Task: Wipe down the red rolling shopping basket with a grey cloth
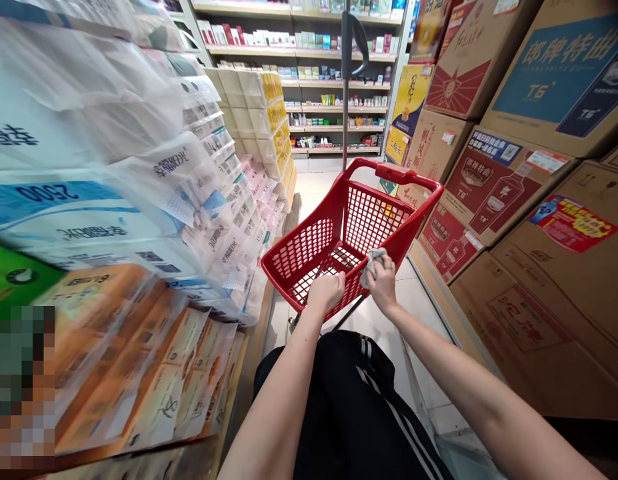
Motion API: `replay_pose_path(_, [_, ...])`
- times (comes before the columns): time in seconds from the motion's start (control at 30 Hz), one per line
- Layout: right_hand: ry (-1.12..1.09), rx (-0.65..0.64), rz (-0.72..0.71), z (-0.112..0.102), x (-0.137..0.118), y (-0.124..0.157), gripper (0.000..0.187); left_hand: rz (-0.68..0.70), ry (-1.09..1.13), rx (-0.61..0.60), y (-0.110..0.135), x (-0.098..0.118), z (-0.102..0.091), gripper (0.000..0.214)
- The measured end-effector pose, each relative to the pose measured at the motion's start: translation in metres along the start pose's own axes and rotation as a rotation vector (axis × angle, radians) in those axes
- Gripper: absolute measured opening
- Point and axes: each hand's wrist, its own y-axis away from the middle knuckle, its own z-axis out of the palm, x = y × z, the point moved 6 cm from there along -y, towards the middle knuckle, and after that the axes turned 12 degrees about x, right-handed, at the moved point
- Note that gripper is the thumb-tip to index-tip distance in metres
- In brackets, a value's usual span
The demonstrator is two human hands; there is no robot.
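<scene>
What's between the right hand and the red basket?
A crumpled grey cloth, which the right hand holds against the side of the red basket; the head view shows it.

Pale tiled floor (pixel 423 310) is supporting red cart (pixel 409 223), centre; far shelves (pixel 309 53) are holding rows of small packages (pixel 233 35).

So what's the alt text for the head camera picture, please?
A person's right hand holds a crumpled grey cloth against a red shopping cart, the left hand at its near side. Plastic-wrapped packs and cardboard cartons are stacked alongside.
</scene>
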Motion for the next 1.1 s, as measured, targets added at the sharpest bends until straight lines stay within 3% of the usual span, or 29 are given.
replay_pose_path(0.17, [-0.143,-0.110,-0.037,-0.002,-0.030,0.025,0.029,-0.012,0.018,0.002,-0.001,-0.004,0.003,0.072])
replay_pose_path(0.23, [-0.175,-0.113,-0.060,-0.011,-0.031,0.021,0.029,-0.013,0.029,-0.001,-0.002,-0.005,0.002,0.072])
replay_pose_path(0.37, [-0.093,0.006,-0.090,-0.029,-0.020,-0.006,0.039,-0.014,0.035,0.000,-0.004,-0.003,0.001,0.071])
replay_pose_path(0.43, [-0.043,-0.073,-0.222,-0.022,-0.023,-0.019,0.039,-0.017,0.027,0.003,-0.004,-0.002,0.000,0.071])
replay_pose_path(0.53, [0.014,-0.298,-0.477,-0.005,-0.027,-0.032,0.035,-0.015,0.013,0.003,-0.004,-0.003,-0.002,0.072])
replay_pose_path(0.6, [0.053,-0.385,-0.569,-0.002,-0.020,-0.044,0.033,-0.010,0.000,-0.002,-0.003,-0.006,-0.002,0.072])
replay_pose_path(0.7, [0.103,-0.422,-0.585,-0.011,0.006,-0.074,0.032,-0.004,-0.021,-0.005,-0.003,-0.010,-0.003,0.070])
replay_pose_path(0.9, [0.234,-0.362,-0.554,-0.021,0.082,-0.152,0.026,-0.022,-0.064,-0.015,-0.003,-0.011,-0.006,0.071])
replay_pose_path(1.03, [0.448,-0.184,-0.391,-0.023,0.135,-0.211,0.059,-0.050,-0.066,-0.052,-0.002,-0.012,-0.005,0.070])
replay_pose_path(1.1, [0.492,-0.128,-0.375,-0.024,0.149,-0.229,0.065,-0.058,-0.058,-0.059,-0.003,-0.013,-0.004,0.070])
